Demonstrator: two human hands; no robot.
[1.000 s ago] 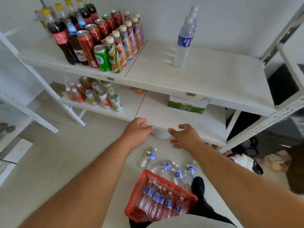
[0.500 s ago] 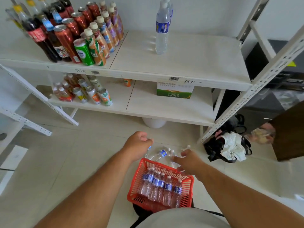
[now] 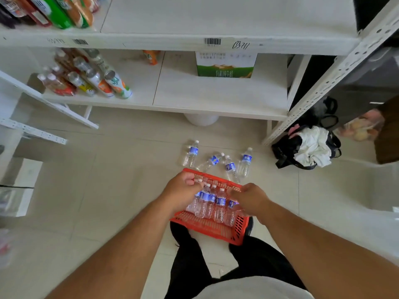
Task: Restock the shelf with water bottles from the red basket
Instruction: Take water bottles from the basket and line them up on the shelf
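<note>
- water bottles (image 3: 212,202) in the red basket (image 3: 207,228), lower centre: packed tight, neighbours could easily get toppled.
- left hand (image 3: 183,190) grip looks curled round a cap; right hand (image 3: 251,198) grip can't be told.
- loose bottles (image 3: 216,160) on the floor could get kicked.

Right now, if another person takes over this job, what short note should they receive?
Left hand: fingers curled at the top of a water bottle in the red basket.
Right hand: down over the bottles at the basket's right side; grip unclear.
About five water bottles in the basket; four lie on the floor behind it.
No water bottle shows on the visible shelf boards.
Left: lift the bottles and shelve them.
</note>
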